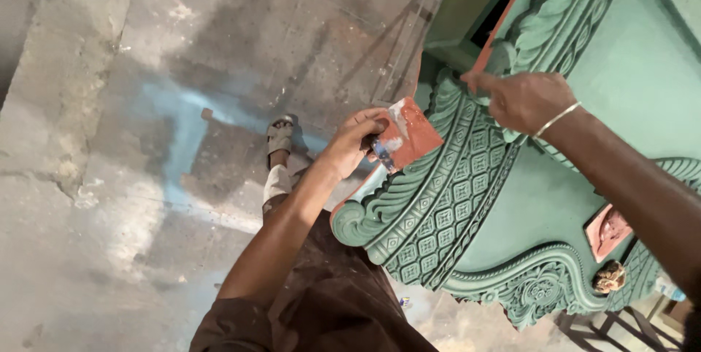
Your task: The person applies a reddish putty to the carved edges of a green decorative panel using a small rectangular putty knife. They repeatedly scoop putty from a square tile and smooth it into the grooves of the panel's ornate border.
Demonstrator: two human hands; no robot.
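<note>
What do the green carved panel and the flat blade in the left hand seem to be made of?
The carved panel: probably wood under matte green paint; crisp relief patterns suggest carving. The blade in the left hand: looks like thin stiff metal or plastic, smeared reddish with white patches; unclear which.

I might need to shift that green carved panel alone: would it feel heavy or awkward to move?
Probably heavy: the green carved panel looks thick, broad and solid, dwarfing the left hand holding a reddish scraper and the right hand resting on it. Likely stiff, not floppy. Its raised scrolls and edges could chip if knocked, and it might tip if stood upright.
</note>
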